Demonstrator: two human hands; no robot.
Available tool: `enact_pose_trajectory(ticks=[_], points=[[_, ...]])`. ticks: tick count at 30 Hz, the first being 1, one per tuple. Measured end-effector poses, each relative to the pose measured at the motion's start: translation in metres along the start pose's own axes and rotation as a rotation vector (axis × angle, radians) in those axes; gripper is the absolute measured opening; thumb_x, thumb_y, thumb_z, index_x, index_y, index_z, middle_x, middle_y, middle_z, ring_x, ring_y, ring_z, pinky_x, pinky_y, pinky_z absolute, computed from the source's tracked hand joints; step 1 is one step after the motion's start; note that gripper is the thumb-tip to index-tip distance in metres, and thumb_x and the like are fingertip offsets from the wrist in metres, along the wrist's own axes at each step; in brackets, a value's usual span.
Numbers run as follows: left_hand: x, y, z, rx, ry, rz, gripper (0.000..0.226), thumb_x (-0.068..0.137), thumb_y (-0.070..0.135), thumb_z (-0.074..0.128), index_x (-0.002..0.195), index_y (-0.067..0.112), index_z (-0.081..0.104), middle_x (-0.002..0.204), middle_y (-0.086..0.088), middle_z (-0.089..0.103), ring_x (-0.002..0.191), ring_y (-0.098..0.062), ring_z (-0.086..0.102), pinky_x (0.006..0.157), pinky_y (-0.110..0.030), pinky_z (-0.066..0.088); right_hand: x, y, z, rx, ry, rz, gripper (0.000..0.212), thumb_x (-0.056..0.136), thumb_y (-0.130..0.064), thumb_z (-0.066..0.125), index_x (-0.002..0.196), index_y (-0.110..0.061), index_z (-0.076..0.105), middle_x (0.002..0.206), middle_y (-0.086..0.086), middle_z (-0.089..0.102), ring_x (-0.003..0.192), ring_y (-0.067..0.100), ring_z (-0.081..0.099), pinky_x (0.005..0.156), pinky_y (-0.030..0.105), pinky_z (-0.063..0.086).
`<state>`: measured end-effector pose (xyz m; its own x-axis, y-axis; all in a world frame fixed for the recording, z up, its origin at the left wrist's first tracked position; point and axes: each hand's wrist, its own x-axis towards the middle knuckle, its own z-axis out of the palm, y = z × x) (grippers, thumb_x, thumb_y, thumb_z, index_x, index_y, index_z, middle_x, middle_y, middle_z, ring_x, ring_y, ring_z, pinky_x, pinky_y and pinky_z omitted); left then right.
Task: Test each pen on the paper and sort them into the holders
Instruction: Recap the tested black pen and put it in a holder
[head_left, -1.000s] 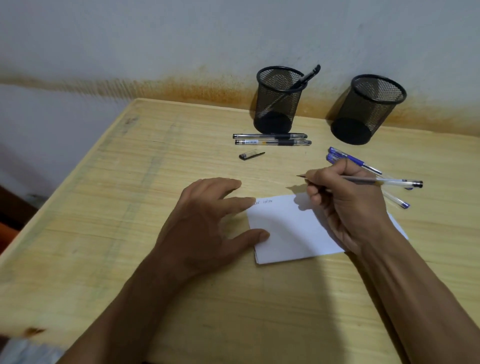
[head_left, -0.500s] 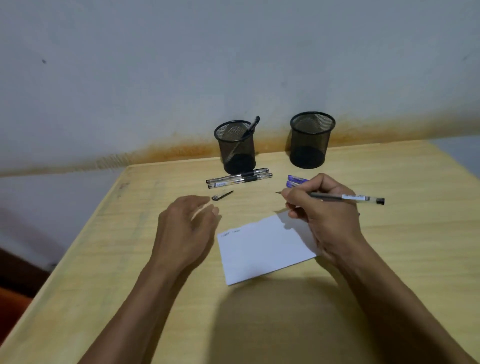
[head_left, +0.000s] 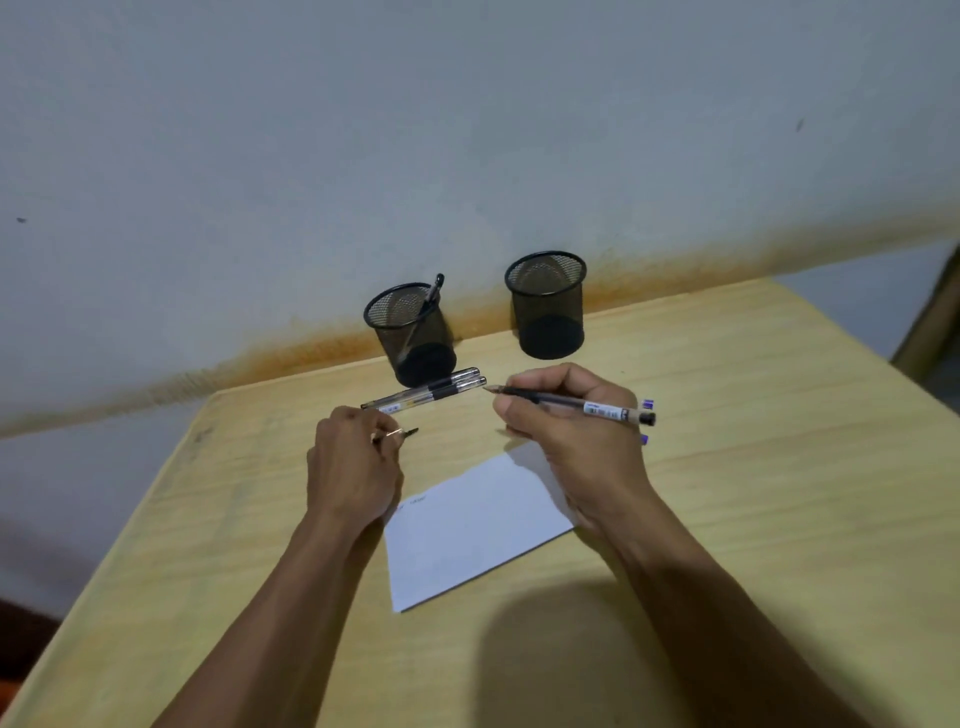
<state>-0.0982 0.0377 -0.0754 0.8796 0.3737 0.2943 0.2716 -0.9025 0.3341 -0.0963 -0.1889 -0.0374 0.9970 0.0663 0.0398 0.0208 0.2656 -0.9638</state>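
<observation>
Uncapped pen (head_left: 569, 404) pinched in right hand (head_left: 571, 441) grip at frame centre, long axis near level, tip left toward cap (head_left: 402, 434) pinched by left hand (head_left: 353, 467); paper (head_left: 467, 535) below, holders (head_left: 410, 332) above

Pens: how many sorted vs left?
Done: one pen stands in the left holder; the right holder looks empty. In hand: right hand holds an uncapped black pen; left hand pinches its cap. Left: two capped pens near the left holder, blue pens partly hidden behind the right hand.
</observation>
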Motion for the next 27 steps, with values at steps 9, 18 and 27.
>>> enact_pose_trajectory(ticks=[9,18,27], points=[[-0.054,0.039,-0.044,-0.764,0.084,-0.059,0.011,0.086,0.013,0.072,0.091,0.022,0.074,0.083,0.004,0.074,0.078,-0.008,0.068,0.074,-0.021,0.052,-0.012,-0.005,0.007,-0.004,-0.020,-0.022,0.011,0.087,-0.016,0.078,0.096,-0.014,0.070,0.081,0.000,0.080,0.079,0.014,0.079,0.066,0.026,0.062],[-0.091,0.035,-0.067,-0.920,0.027,-0.118,0.011,0.086,0.011,0.070,0.091,0.020,0.074,0.076,0.003,0.075,0.073,-0.010,0.070,0.070,-0.017,0.053,-0.037,-0.018,0.021,-0.127,-0.136,-0.103,0.009,0.088,-0.022,0.073,0.092,-0.015,0.073,0.080,-0.004,0.078,0.071,0.008,0.076,0.059,0.019,0.058],[-0.099,0.031,-0.082,-0.971,-0.006,-0.035,0.014,0.084,0.006,0.071,0.089,0.019,0.075,0.079,0.002,0.075,0.070,-0.012,0.069,0.071,-0.021,0.055,-0.044,-0.019,0.035,-0.250,-0.213,-0.123,0.011,0.086,-0.029,0.075,0.088,-0.018,0.075,0.074,-0.005,0.077,0.070,0.008,0.073,0.058,0.023,0.056]])
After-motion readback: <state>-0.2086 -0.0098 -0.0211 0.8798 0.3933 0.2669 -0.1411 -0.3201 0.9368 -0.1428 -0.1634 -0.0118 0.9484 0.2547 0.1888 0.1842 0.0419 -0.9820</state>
